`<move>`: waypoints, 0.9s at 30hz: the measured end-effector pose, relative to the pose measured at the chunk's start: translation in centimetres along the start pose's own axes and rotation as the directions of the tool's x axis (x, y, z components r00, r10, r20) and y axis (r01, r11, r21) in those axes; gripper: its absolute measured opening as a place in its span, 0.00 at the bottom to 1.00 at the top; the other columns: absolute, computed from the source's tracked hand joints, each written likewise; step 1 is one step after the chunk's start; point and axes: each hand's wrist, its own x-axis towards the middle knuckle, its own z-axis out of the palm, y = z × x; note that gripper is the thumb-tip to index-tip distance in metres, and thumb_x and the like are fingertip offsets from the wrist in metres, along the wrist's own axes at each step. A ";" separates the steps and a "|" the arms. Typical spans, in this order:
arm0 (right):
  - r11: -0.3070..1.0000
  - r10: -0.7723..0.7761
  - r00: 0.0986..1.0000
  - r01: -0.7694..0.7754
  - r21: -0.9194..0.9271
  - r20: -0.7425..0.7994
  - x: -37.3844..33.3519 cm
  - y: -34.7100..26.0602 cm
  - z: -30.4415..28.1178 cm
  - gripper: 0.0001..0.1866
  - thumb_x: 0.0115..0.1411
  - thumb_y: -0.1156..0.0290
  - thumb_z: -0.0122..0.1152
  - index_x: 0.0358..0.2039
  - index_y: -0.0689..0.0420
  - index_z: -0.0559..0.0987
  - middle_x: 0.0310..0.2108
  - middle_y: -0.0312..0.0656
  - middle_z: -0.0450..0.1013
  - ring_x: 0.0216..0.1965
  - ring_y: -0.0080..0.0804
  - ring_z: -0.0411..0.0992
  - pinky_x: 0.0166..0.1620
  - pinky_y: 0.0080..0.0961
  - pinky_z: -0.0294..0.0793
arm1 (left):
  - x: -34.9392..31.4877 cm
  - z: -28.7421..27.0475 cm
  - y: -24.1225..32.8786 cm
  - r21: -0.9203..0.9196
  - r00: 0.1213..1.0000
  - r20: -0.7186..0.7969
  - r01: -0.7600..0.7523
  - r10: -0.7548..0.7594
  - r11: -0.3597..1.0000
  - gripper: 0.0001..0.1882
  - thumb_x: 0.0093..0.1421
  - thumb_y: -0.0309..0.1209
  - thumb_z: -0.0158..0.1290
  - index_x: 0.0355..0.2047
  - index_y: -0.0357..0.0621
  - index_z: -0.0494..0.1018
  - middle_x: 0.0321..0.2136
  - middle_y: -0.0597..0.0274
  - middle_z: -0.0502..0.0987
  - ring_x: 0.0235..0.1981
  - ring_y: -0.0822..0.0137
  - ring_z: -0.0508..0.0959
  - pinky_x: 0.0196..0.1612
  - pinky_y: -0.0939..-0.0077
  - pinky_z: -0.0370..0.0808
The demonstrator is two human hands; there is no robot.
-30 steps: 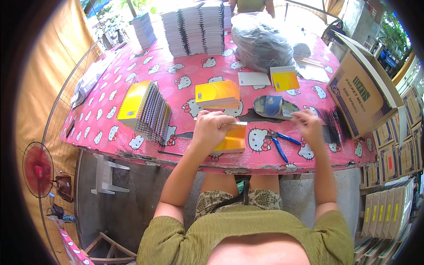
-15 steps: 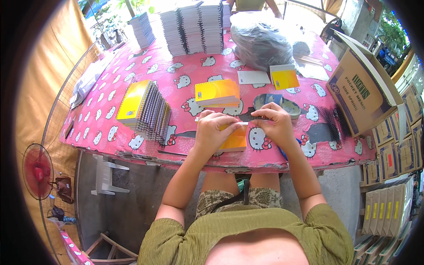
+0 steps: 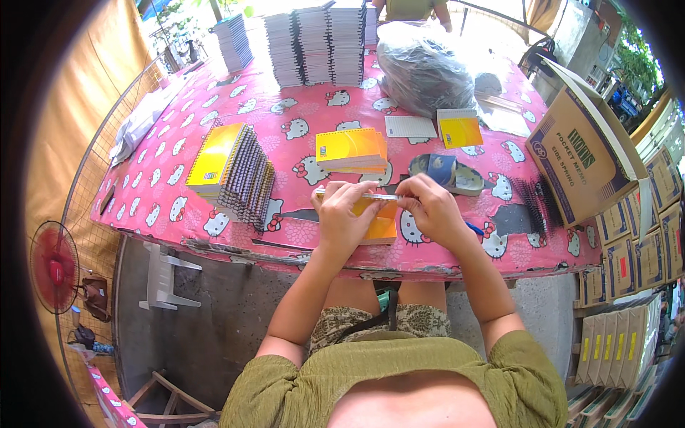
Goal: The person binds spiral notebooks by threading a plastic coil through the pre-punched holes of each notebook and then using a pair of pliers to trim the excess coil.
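Note:
My left hand (image 3: 344,217) is closed around a small memo pad (image 3: 367,195), held nearly edge-on so that its thin pale edge faces up. My right hand (image 3: 432,209) pinches at the pad's right end; whether a coil is between those fingertips is hidden. Right under my hands lies a yellow-orange memo pad (image 3: 383,230), partly covered. Just beyond is a small stack of yellow memo pads (image 3: 349,148). To the left stands a taller stack of yellow pads with spiral bindings (image 3: 246,171). Behind my right hand sits a blue slipper (image 3: 446,173).
Black coils (image 3: 540,203) lie beside an open cardboard box (image 3: 581,146) at the right. Tall stacks of spiral notebooks (image 3: 307,46) and a filled plastic bag (image 3: 426,68) stand at the back. A blue pen (image 3: 474,228) is near my right wrist. Another person (image 3: 412,8) is across the table.
My right hand has come in to the left, and its fingertips now meet the pad's right end. My left hand keeps its hold. The whole view has shifted slightly.

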 end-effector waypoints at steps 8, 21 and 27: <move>0.987 0.017 0.999 -0.025 -0.159 -0.050 -0.1 -2.2 -0.4 0.06 0.56 0.69 0.60 0.32 0.55 0.75 0.29 0.41 0.69 0.33 0.44 0.72 0.32 0.37 0.71 | 0.0 -0.6 0.9 0.021 0.999 0.023 -0.025 0.025 0.999 0.09 0.47 0.37 0.64 0.29 0.55 0.81 0.28 0.75 0.79 0.36 0.72 0.73 0.48 0.65 0.55; 0.928 0.089 0.996 -0.080 -0.364 0.007 0.7 0.8 -4.6 0.12 0.54 0.66 0.62 0.36 0.57 0.77 0.35 0.43 0.74 0.39 0.41 0.73 0.39 0.39 0.74 | -1.0 -1.0 0.4 -0.019 0.997 0.010 -0.070 0.071 0.997 0.13 0.43 0.34 0.66 0.32 0.52 0.80 0.28 0.73 0.79 0.35 0.70 0.73 0.47 0.68 0.57; 0.621 0.456 0.890 -0.301 -0.723 0.021 -2.3 11.3 -7.3 0.24 0.49 0.61 0.66 0.44 0.59 0.72 0.37 0.51 0.75 0.42 0.47 0.74 0.40 0.42 0.75 | -0.4 -1.3 0.8 0.030 0.992 0.009 -0.124 0.124 0.992 0.19 0.39 0.35 0.69 0.31 0.48 0.76 0.29 0.70 0.78 0.36 0.67 0.74 0.45 0.70 0.60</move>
